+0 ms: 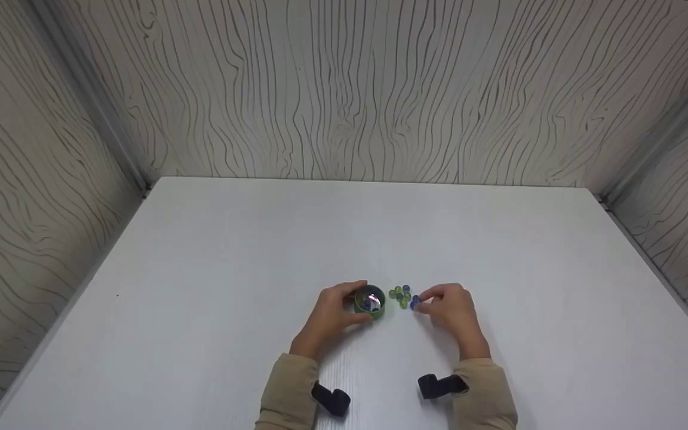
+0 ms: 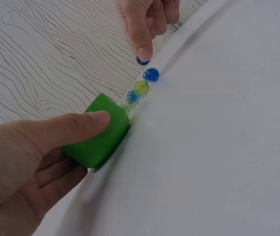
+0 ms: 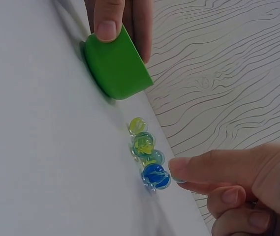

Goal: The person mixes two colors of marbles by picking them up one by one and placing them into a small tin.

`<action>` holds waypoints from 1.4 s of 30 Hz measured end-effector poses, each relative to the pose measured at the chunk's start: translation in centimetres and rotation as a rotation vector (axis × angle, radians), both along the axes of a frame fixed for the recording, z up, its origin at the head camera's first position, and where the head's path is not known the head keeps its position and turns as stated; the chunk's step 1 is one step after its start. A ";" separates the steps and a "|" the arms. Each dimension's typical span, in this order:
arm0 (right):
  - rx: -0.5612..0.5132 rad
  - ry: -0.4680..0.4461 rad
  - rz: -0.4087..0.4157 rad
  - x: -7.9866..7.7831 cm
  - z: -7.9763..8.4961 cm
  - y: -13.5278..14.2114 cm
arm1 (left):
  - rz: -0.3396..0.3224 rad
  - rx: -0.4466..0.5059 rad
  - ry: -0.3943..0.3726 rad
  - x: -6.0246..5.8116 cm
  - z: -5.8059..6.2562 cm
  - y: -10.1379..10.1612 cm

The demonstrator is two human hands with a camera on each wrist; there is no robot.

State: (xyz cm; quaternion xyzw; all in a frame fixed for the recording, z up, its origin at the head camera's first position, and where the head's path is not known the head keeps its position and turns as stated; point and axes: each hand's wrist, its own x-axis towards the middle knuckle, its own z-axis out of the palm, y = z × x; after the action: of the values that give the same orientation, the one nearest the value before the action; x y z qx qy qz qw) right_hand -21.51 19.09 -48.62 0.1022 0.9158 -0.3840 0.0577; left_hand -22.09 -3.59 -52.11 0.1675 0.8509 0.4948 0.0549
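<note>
The left hand is curled round a green cup, its thumb laid along the near wall and its fingers on the far side. The cup stands upright on the white table, mouth upward, and in the head view a couple of dark blue marbles show inside it. The right hand has thumb and forefinger brought together, pinching one blue marble, mostly hidden by the fingertips; in the right wrist view, its other fingers are folded in toward the palm. Just beside that pinch, on the side toward the cup, a second blue marble sits on the table. From there a small cluster of yellow-green and blue marbles stretches between the two hands, its far end near the cup. Behind each grip comes a tan sleeve with a black strap sticking out inward from the forearm. Well beyond both hands, past the table's far edge, rises a pale wall with dark wood-grain lines.
</note>
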 end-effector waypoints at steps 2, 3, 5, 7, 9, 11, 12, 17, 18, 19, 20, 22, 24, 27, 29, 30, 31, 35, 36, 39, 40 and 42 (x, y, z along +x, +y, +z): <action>-0.002 0.007 0.001 0.0 0.0 -0.2 | -0.003 0.000 0.000 0.1 0.1 0.0; -0.002 0.012 0.003 0.0 0.0 -0.3 | -0.006 0.004 -0.001 0.1 0.1 0.0; -0.005 0.026 0.006 -0.1 0.1 -0.4 | -0.012 0.010 -0.001 0.1 0.1 0.0; -0.011 0.045 0.010 -0.1 0.2 -0.5 | -0.019 0.017 0.001 0.2 0.1 -0.1; -0.017 0.062 0.013 -0.1 0.2 -0.6 | -0.022 0.022 0.001 0.2 0.1 -0.1; -0.025 0.078 0.013 -0.1 0.3 -0.8 | -0.020 0.022 0.002 0.2 0.2 -0.1; -0.030 0.086 0.014 0.0 0.3 -0.9 | -0.019 0.020 0.005 0.2 0.1 -0.1; -0.046 0.102 0.017 0.2 0.4 -1.4 | -0.014 0.005 0.009 0.1 0.1 0.1; -0.049 0.103 0.018 0.2 0.5 -1.5 | -0.013 0.005 0.007 0.1 0.1 0.1; -0.051 0.105 0.021 0.3 0.5 -1.6 | -0.012 0.006 0.004 0.1 0.0 0.1; -0.052 0.108 0.024 0.3 0.6 -1.7 | -0.010 0.007 0.002 0.1 0.0 0.1; -0.056 0.124 0.031 0.3 0.7 -1.9 | -0.009 0.008 0.002 0.1 0.0 0.1; -0.052 0.147 0.041 0.3 0.7 -2.1 | -0.009 0.009 0.004 0.1 0.0 0.1; -0.042 0.180 0.051 0.2 0.7 -2.4 | -0.013 0.008 0.010 0.1 0.1 0.0; -0.040 0.193 0.052 0.2 0.7 -2.7 | -0.014 0.008 0.010 0.1 0.0 0.0; -0.041 0.200 0.051 0.2 0.8 -2.8 | -0.015 0.010 0.012 0.1 0.0 -0.1; -0.041 0.207 0.052 0.2 0.8 -2.9 | -0.015 0.012 0.012 0.1 0.0 -0.1; -0.049 0.222 0.054 0.2 0.8 -3.4 | -0.004 0.010 0.002 0.1 0.0 0.0; -0.049 0.226 0.056 0.3 0.8 -3.5 | -0.001 0.010 0.001 0.1 0.0 0.0; -0.049 0.236 0.062 0.3 0.8 -3.8 | 0.008 0.006 -0.005 0.1 0.0 0.0; -0.047 0.239 0.065 0.4 0.8 -3.9 | 0.009 0.005 -0.003 0.1 0.0 0.0; -0.045 0.246 0.074 0.4 0.8 -4.2 | 0.010 0.004 -0.003 0.1 0.0 0.0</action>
State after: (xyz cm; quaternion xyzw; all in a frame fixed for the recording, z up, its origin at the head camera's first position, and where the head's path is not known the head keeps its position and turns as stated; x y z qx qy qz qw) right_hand -21.12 14.93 -47.79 0.0192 0.9103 -0.4118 -0.0386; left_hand -21.94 -3.55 -52.15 0.1624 0.8508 0.4969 0.0533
